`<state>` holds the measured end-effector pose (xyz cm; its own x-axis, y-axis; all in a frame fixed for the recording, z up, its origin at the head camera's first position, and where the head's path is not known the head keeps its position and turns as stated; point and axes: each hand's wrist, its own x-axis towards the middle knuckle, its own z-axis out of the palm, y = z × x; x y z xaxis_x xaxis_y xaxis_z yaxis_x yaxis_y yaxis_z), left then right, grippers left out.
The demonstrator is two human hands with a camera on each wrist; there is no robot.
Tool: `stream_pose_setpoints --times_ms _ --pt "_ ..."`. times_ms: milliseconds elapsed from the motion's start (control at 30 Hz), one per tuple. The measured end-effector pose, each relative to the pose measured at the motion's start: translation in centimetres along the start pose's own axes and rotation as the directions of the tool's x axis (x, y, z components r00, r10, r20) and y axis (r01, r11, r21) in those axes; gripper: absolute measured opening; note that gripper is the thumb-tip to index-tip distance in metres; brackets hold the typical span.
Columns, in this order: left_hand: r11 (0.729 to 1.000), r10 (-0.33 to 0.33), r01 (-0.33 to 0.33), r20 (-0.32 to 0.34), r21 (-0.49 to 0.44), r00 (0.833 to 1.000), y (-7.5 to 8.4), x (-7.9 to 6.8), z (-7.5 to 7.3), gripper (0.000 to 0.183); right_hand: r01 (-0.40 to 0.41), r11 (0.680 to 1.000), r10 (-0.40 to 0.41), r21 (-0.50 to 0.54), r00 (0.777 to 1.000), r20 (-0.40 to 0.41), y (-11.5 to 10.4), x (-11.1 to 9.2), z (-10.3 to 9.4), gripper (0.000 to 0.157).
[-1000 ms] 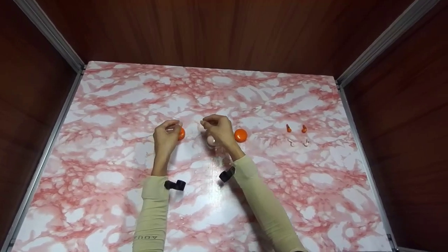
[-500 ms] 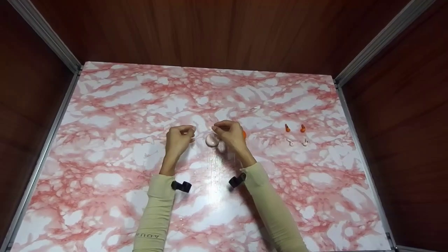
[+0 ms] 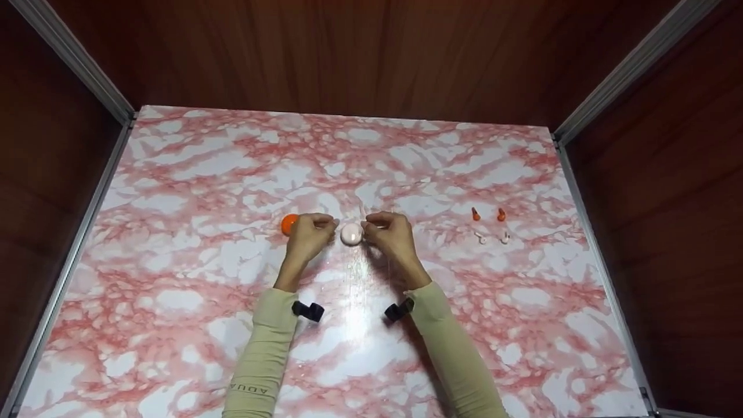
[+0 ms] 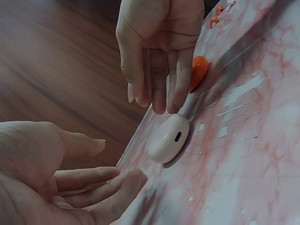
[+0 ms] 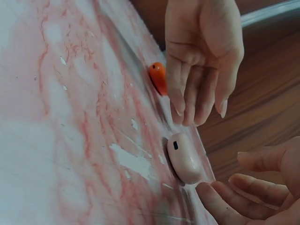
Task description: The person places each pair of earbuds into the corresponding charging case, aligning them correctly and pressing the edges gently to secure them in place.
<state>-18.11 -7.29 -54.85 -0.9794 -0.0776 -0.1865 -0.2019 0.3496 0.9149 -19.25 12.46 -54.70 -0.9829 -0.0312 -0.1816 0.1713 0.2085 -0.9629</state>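
Observation:
A pale pink earbud case (image 3: 352,234) with a small dark port lies on the table between my two hands. My left hand (image 3: 309,238) is just left of it, thumb and fingers apart with nothing between them, a small gap from the case in the left wrist view. On the other side, my right hand (image 3: 395,239) has its fingertips (image 5: 205,187) right at the case; whether they touch it I cannot tell. An orange case (image 3: 289,224) sits behind my left hand. Another orange case (image 4: 200,72), hidden in the head view, shows behind my right hand.
To the right lie two orange earbuds (image 3: 501,215) and two pale earbuds (image 3: 481,238), in two rows. Red-and-white marbled tabletop (image 3: 191,348) spreads around. Dark wooden panels (image 3: 348,58) with metal rails (image 3: 627,75) enclose its back and sides.
Both hands have shifted right and slightly nearer me, to either side of the pink case. The left orange case has come into view, while the right one is now covered.

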Motion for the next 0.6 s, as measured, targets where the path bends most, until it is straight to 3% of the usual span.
stream_pose_setpoints --times_ms 267,467,600 --pt "0.997 0.002 -0.005 0.027 0.079 1.0 -0.4 -0.1 1.1 0.032 -0.05 0.999 0.05 0.003 0.999 -0.009 0.7 0.0 0.0 0.02" --pt "0.996 -0.006 0.001 0.056 0.09 0.998 -0.8 0.1 1.5 0.032 -0.046 0.995 0.045 -0.093 0.999 -0.005 0.9 0.1 0.1 0.014" --pt "0.994 -0.002 -0.004 0.047 0.112 0.999 -0.6 0.2 1.6 0.031 -0.041 0.995 0.041 -0.096 0.999 -0.01 1.0 0.0 0.3 0.013"
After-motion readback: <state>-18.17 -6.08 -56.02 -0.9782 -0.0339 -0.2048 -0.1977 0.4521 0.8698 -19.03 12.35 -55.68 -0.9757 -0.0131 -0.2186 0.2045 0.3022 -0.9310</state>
